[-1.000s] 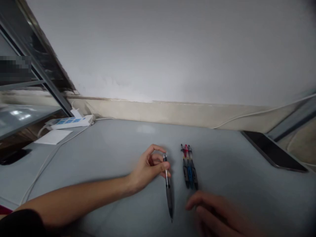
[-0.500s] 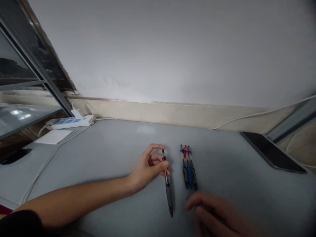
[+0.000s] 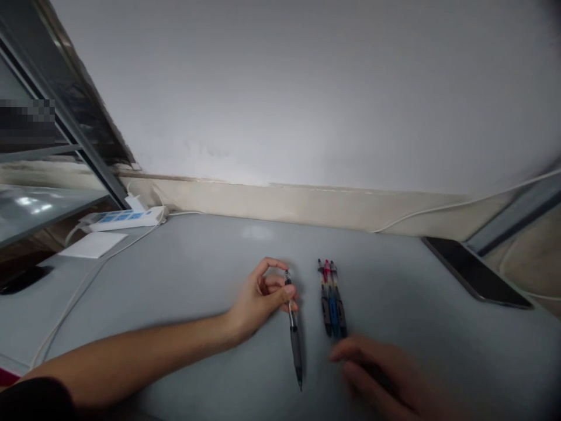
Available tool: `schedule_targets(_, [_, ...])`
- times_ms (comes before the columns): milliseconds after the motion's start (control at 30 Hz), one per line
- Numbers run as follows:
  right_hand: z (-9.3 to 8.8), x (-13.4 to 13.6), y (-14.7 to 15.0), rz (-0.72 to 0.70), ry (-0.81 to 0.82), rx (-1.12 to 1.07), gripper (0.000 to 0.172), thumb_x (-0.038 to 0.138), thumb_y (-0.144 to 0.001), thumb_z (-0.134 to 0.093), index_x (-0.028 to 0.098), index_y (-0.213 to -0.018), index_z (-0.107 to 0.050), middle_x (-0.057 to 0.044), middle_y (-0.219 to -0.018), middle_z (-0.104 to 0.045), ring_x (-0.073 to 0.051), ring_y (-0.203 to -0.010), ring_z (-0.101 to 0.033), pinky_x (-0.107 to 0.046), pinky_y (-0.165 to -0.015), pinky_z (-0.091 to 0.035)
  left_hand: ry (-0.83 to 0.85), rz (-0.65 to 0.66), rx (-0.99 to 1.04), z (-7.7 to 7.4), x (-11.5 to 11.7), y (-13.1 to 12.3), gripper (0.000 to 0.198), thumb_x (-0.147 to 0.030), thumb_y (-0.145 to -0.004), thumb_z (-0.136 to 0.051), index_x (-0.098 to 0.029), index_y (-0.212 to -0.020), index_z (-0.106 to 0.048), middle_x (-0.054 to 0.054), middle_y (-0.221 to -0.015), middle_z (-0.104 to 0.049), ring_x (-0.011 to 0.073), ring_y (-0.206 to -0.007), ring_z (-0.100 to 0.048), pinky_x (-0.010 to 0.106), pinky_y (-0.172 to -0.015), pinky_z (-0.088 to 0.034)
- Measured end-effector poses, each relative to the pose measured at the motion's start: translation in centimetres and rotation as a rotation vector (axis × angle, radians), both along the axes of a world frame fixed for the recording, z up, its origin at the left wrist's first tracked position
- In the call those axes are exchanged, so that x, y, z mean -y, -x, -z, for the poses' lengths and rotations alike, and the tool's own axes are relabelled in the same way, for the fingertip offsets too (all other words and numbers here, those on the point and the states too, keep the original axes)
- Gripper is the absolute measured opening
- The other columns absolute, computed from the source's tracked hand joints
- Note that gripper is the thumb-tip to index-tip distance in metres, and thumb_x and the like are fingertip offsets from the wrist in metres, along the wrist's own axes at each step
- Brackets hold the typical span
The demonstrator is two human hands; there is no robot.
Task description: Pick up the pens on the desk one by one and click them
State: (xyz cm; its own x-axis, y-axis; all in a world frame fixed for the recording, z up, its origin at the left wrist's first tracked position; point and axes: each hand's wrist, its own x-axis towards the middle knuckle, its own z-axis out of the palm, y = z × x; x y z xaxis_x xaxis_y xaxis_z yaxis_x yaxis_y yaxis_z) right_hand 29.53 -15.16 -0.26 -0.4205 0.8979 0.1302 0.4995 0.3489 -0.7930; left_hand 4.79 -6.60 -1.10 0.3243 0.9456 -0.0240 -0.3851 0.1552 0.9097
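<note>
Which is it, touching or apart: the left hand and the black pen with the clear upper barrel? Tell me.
Touching. The head view shows the left hand pinching the black pen near its upper end, thumb and fingers closed around the barrel.

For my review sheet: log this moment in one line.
left hand: holds black pen | right hand: near three pens | surface: grey table

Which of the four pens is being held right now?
The black pen lying apart, left of the three bunched pens. The left hand pinches its upper end; the other three lie untouched.
</note>
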Motion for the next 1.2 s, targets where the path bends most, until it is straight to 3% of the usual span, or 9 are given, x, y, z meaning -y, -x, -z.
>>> schedule_targets(167, [-1.0, -1.4, 0.3, -0.09, -0.562, 0.251, 0.026, 0.01, -0.1, -0.048, 0.024, -0.108, -0.067, -0.004, -0.088, -0.082, -0.021, -0.075, -0.08, -0.029, -0.066, -0.066, -0.008, 0.002, -0.052, -0.1, 0.1, -0.1, 0.058, -0.048, -0.07, -0.096, -0.02, -0.099, -0.053, -0.007, -0.068, -0.069, 0.0122, -0.058, -0.072, 0.025, -0.06, -0.059])
schedule_targets(367, [0.1, -3.3, 0.5, -0.189, -0.872, 0.386, 0.034, 0.004, -0.104, -0.042, 0.012, -0.12, -0.071, -0.014, -0.11, -0.084, -0.031, -0.106, -0.076, -0.047, -0.087, -0.066, -0.065, 0.017, -0.193, -0.7, -0.5, -0.2, 0.062, -0.05, -0.073, -0.091, -0.022, -0.11, -0.05, -0.007, -0.067, -0.07, 0.0133, -0.059, -0.071, 0.023, -0.057, -0.055])
schedule_targets(467, [0.9, -3.8, 0.6, -0.205, -0.996, 0.464, 0.041, 0.001, -0.106, -0.034, 0.01, -0.12, -0.073, -0.014, -0.116, -0.084, -0.033, -0.112, -0.074, -0.048, -0.087, -0.066, -0.116, 0.024, -0.306, -0.9, -1.8, -0.5, 0.054, -0.042, -0.076, -0.089, -0.022, -0.109, -0.05, -0.005, -0.066, -0.072, 0.0113, -0.054, -0.065, 0.022, -0.054, -0.052])
schedule_targets(567, [1.3, -3.9, 1.0, -0.185, -1.065, 0.504, 0.045, 0.005, -0.11, -0.031, 0.009, -0.111, -0.076, -0.014, -0.108, -0.085, -0.032, -0.104, -0.076, -0.046, -0.084, -0.066, -0.165, 0.022, -0.428, -1.1, -3.7, -1.0, 0.044, -0.029, -0.08, -0.085, -0.021, -0.108, -0.052, -0.007, -0.065, -0.068, 0.0101, -0.048, -0.061, 0.022, -0.051, -0.05])
schedule_targets(667, [1.1, -3.8, 1.4, -0.183, -1.118, 0.499, 0.049, 0.007, -0.111, -0.03, 0.01, -0.101, -0.078, -0.013, -0.097, -0.085, -0.03, -0.094, -0.076, -0.044, -0.083, -0.065, -0.203, 0.008, -0.553, -1.3, -5.5, -1.9, 0.038, -0.018, -0.075, -0.086, -0.02, -0.101, -0.057, -0.003, -0.084, -0.07, 0.0084, -0.047, -0.062, 0.022, -0.048, -0.048])
schedule_targets(833, [0.2, -3.4, 1.3, -0.188, -1.143, 0.458, 0.047, 0.003, -0.11, -0.033, 0.012, -0.099, -0.077, -0.012, -0.097, -0.084, -0.029, -0.092, -0.072, -0.044, -0.085, -0.063, -0.26, -0.001, -0.699, -1.4, -6.8, -3.0, 0.032, -0.016, -0.075, -0.085, -0.017, -0.097, -0.061, 0.003, -0.096, -0.071, 0.0087, -0.048, -0.062, 0.023, -0.049, -0.045])
schedule_targets(967, [-0.5, -3.0, 0.3, -0.185, -1.111, 0.362, 0.04, 0.009, -0.113, -0.032, 0.014, -0.115, -0.072, -0.011, -0.107, -0.082, -0.026, -0.101, -0.072, -0.04, -0.089, -0.062, -0.27, 0.005, -0.738, -1.7, -5.4, -2.5, 0.03, -0.019, -0.08, -0.079, -0.017, -0.103, -0.06, 0.004, -0.101, -0.071, 0.0087, -0.051, -0.063, 0.023, -0.052, -0.045])
schedule_targets(1033, [-0.8, -2.8, -0.2, -0.14, -1.048, 0.311, 0.036, 0.009, -0.112, -0.035, 0.015, -0.122, -0.069, -0.013, -0.112, -0.079, -0.025, -0.106, -0.071, -0.039, -0.089, -0.062, -0.253, 0.033, -0.743, -1.8, -3.9, -1.7, 0.028, -0.019, -0.082, -0.075, -0.017, -0.105, -0.059, 0.001, -0.089, -0.07, 0.0099, -0.051, -0.062, 0.023, -0.051, -0.045])
schedule_targets(1200, [-1.5, -2.3, -1.3, 0.046, -0.961, 0.148, 0.03, 0.004, -0.105, -0.05, 0.022, -0.122, -0.067, -0.008, -0.105, -0.069, -0.021, -0.092, -0.07, -0.033, -0.079, -0.061, -0.231, 0.102, -0.712, -1.8, 0.2, 0.7, 0.025, -0.023, -0.085, -0.068, -0.018, -0.107, -0.058, 0.0, -0.085, -0.067, 0.0112, -0.057, -0.064, 0.026, -0.057, -0.051])
